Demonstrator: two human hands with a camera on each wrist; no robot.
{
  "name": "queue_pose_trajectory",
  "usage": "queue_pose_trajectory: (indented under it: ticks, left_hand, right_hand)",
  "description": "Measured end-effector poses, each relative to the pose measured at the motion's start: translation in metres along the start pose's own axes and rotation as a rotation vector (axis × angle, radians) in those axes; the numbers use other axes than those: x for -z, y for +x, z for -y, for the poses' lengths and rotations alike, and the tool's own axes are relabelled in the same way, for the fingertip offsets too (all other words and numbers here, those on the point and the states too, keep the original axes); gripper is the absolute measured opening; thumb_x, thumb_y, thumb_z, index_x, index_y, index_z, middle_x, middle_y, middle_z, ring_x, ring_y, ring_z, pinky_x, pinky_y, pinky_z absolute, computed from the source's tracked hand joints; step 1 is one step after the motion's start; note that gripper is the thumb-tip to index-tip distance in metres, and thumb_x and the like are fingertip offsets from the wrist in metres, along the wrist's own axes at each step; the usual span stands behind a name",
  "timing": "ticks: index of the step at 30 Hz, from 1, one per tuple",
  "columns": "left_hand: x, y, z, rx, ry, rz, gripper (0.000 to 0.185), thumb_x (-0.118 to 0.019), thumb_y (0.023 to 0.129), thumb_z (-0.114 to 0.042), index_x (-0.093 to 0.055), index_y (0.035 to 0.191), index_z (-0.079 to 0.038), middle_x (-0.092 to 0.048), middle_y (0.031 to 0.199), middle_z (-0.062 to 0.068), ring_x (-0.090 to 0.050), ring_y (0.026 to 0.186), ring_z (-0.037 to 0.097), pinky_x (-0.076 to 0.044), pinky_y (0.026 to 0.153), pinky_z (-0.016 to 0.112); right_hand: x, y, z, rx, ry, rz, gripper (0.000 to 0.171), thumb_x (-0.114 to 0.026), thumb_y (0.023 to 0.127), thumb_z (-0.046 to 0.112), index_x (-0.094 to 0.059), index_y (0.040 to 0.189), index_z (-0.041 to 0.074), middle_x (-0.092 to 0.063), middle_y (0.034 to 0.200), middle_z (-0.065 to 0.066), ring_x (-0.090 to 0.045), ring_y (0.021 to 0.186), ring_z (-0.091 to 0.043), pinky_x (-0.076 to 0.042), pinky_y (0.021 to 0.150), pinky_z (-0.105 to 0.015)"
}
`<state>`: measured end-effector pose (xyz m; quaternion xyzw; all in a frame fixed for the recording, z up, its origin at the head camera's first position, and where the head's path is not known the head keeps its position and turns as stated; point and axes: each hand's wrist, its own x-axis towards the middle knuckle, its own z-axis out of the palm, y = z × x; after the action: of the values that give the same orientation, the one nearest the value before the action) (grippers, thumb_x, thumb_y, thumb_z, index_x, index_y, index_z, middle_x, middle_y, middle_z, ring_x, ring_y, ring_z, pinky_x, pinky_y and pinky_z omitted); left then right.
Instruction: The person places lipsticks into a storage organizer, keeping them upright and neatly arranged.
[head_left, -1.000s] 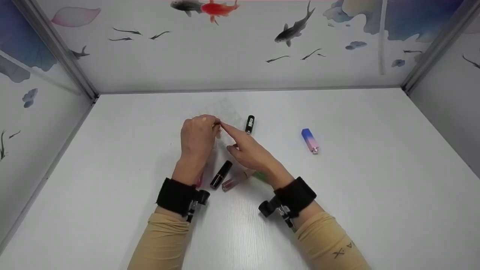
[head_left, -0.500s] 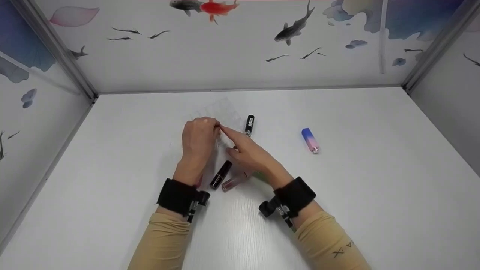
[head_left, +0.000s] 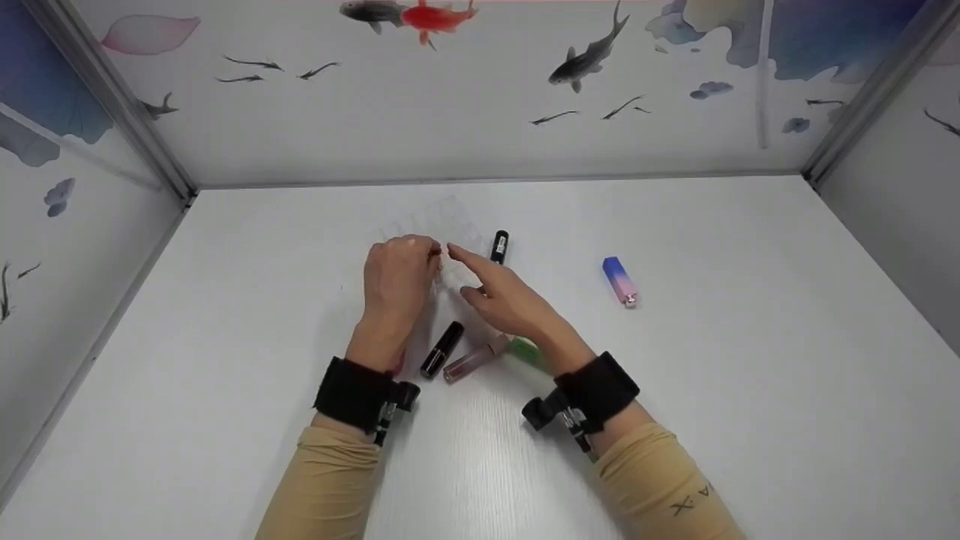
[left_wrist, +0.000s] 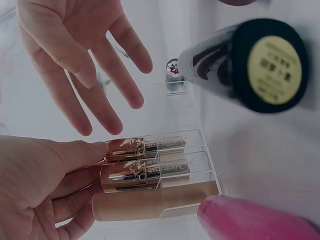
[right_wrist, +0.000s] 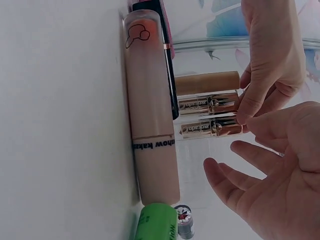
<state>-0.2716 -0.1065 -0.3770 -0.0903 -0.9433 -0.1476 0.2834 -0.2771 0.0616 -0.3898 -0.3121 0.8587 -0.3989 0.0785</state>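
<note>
Lying nearest on the white surface (head_left: 675,390), between the two wrists, are a black lipstick tube (head_left: 442,349) and a pale pink lip gloss tube (head_left: 471,360), side by side, with a green tube (head_left: 525,349) just beyond the gloss and partly hidden under the right forearm. A pink tube (left_wrist: 255,220) shows at the edge of the left wrist view, close to the left hand.

Farther out, the left hand (head_left: 397,277) has its fingers (left_wrist: 75,155) curled onto the caps of two gold lipsticks (left_wrist: 145,160) that stand in the slots of a clear organizer (head_left: 442,229); a tan tube (left_wrist: 150,202) sits in the slot next to them. The right hand (head_left: 502,296) hovers just beside the organizer, its fingers (right_wrist: 235,175) spread and relaxed, holding nothing, the index fingertip close to the left hand's fingertips but apart from them.

Beyond the right hand, a black tube with white lettering (head_left: 499,247) lies just right of the organizer. Well off to the right lies a blue-to-pink tube (head_left: 619,281).
</note>
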Motion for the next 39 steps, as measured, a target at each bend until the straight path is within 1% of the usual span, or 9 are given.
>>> queue_pose_trajectory:
  ticks: [3, 10, 14, 17, 20, 26, 30, 36, 39]
  left_hand:
    - [0.002, 0.000, -0.001, -0.001, -0.004, -0.004, 0.009, -0.073, 0.088, -0.004, -0.080, 0.091, -0.007, -0.077, 0.081, 0.007, -0.073, 0.072, 0.026, -0.057, 0.069, 0.043]
    - [0.006, 0.000, -0.008, -0.004, -0.005, 0.017, 0.014, -0.076, 0.085, -0.006, -0.080, 0.099, -0.008, -0.079, 0.096, 0.007, -0.075, 0.086, 0.027, -0.058, 0.076, 0.042]
    - [0.010, 0.000, -0.015, -0.002, -0.030, 0.048, 0.014, -0.077, 0.086, -0.011, -0.079, 0.100, -0.011, -0.079, 0.100, 0.006, -0.075, 0.090, 0.027, -0.059, 0.077, 0.040]
    - [0.013, -0.001, -0.021, -0.010, -0.057, 0.077, 0.014, -0.076, 0.088, -0.013, -0.078, 0.101, -0.011, -0.079, 0.102, 0.006, -0.074, 0.091, 0.027, -0.059, 0.076, 0.039]
    - [0.016, -0.003, -0.028, -0.050, -0.098, 0.120, 0.013, -0.074, 0.090, -0.013, -0.076, 0.102, -0.011, -0.078, 0.105, 0.006, -0.073, 0.093, 0.025, -0.059, 0.076, 0.037]
    - [0.017, -0.003, -0.038, -0.184, -0.162, 0.230, 0.013, -0.071, 0.092, -0.013, -0.076, 0.104, -0.013, -0.076, 0.109, 0.004, -0.072, 0.100, 0.024, -0.059, 0.081, 0.038]
    - [0.017, -0.004, -0.042, -0.256, -0.192, 0.304, 0.013, -0.071, 0.092, -0.012, -0.076, 0.105, -0.012, -0.076, 0.111, 0.004, -0.072, 0.104, 0.024, -0.058, 0.084, 0.038]
    - [0.014, -0.009, -0.050, -0.311, -0.200, 0.403, 0.015, -0.071, 0.092, -0.012, -0.075, 0.106, -0.011, -0.075, 0.111, 0.005, -0.071, 0.104, 0.025, -0.058, 0.084, 0.039]
    - [0.008, -0.013, -0.056, -0.337, -0.190, 0.471, 0.016, -0.070, 0.093, -0.013, -0.074, 0.108, -0.011, -0.075, 0.110, 0.006, -0.071, 0.102, 0.026, -0.058, 0.085, 0.040]
  right_hand:
    - [0.003, -0.002, 0.000, -0.003, 0.005, -0.004, 0.059, -0.046, 0.102, 0.008, -0.026, 0.158, 0.009, -0.040, 0.159, -0.013, -0.039, 0.147, -0.028, -0.040, 0.115, -0.049]
    - [0.016, -0.010, -0.003, 0.000, 0.020, 0.006, 0.054, -0.047, 0.103, 0.007, -0.033, 0.155, 0.007, -0.048, 0.153, -0.016, -0.044, 0.143, -0.034, -0.039, 0.114, -0.054]
    - [0.027, -0.018, -0.007, -0.015, 0.023, 0.038, 0.052, -0.048, 0.103, 0.008, -0.036, 0.154, 0.006, -0.051, 0.149, -0.018, -0.048, 0.140, -0.036, -0.040, 0.114, -0.055]
    - [0.037, -0.025, -0.010, -0.037, -0.006, 0.082, 0.051, -0.050, 0.103, 0.011, -0.038, 0.153, 0.006, -0.054, 0.146, -0.020, -0.051, 0.137, -0.037, -0.041, 0.112, -0.055]
    - [0.047, -0.032, -0.012, -0.070, -0.076, 0.137, 0.051, -0.053, 0.103, 0.016, -0.041, 0.151, 0.007, -0.057, 0.142, -0.020, -0.053, 0.134, -0.037, -0.043, 0.111, -0.054]
    - [0.063, -0.046, -0.017, -0.138, -0.240, 0.228, 0.047, -0.058, 0.101, 0.020, -0.049, 0.144, 0.004, -0.065, 0.132, -0.019, -0.061, 0.124, -0.034, -0.048, 0.105, -0.051]
    - [0.069, -0.054, -0.020, -0.188, -0.298, 0.286, 0.045, -0.060, 0.099, 0.020, -0.053, 0.140, 0.002, -0.069, 0.126, -0.017, -0.065, 0.118, -0.032, -0.051, 0.102, -0.049]
    - [0.070, -0.066, -0.025, -0.271, -0.346, 0.365, 0.038, -0.066, 0.096, 0.025, -0.063, 0.128, 0.006, -0.073, 0.115, -0.012, -0.069, 0.104, -0.025, -0.055, 0.093, -0.044]
    - [0.068, -0.070, -0.027, -0.275, -0.383, 0.402, 0.034, -0.069, 0.094, 0.028, -0.066, 0.120, 0.006, -0.074, 0.108, -0.010, -0.068, 0.097, -0.020, -0.055, 0.088, -0.040]
